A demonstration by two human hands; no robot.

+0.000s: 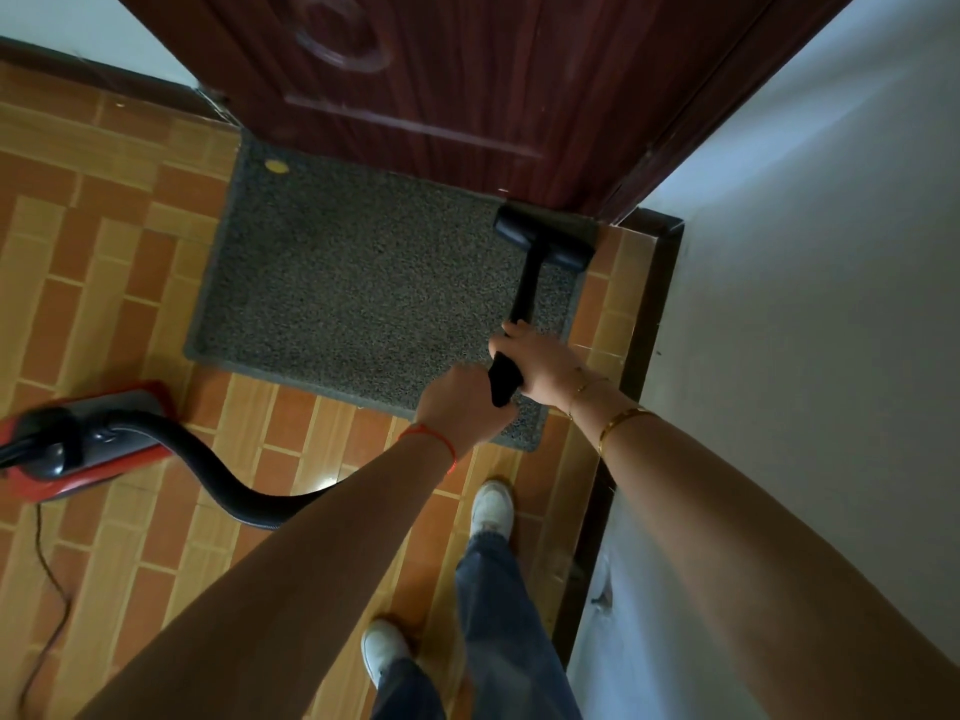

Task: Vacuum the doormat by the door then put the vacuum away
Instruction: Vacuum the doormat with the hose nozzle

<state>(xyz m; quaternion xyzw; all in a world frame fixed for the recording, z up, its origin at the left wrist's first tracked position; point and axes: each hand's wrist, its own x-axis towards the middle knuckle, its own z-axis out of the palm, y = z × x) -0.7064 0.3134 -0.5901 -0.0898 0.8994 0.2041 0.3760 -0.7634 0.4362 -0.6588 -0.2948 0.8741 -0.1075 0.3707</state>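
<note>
Both forearms reach out from the bottom of the view, over blue jeans and white shoes [491,506] planted on the brick-patterned tile floor [104,262]. At their ends, the right hand [545,368] has its grip wrapped around the black vacuum wand [527,283], higher up the tube, and the left hand [462,402] is curled around the wand's lower end just behind it, so both hands hold the same tube. The wand runs forward to the black floor nozzle [543,236], which sits on the far right corner of the grey doormat [337,272], right up against the bottom of the dark wooden door [441,70]. A small yellow speck [276,166] lies on the mat's far left corner, well apart from the nozzle. Behind and to the left, the red canister vacuum [78,444] rests on the tiles, its black hose [218,475] looping toward the hands and its cord [52,579] trailing across the floor.

Judging from this, the vacuuming is in hand but unfinished: the nozzle works only the right edge, most of the mat and that speck seem yet to be covered, and putting the vacuum away has not begun.
</note>
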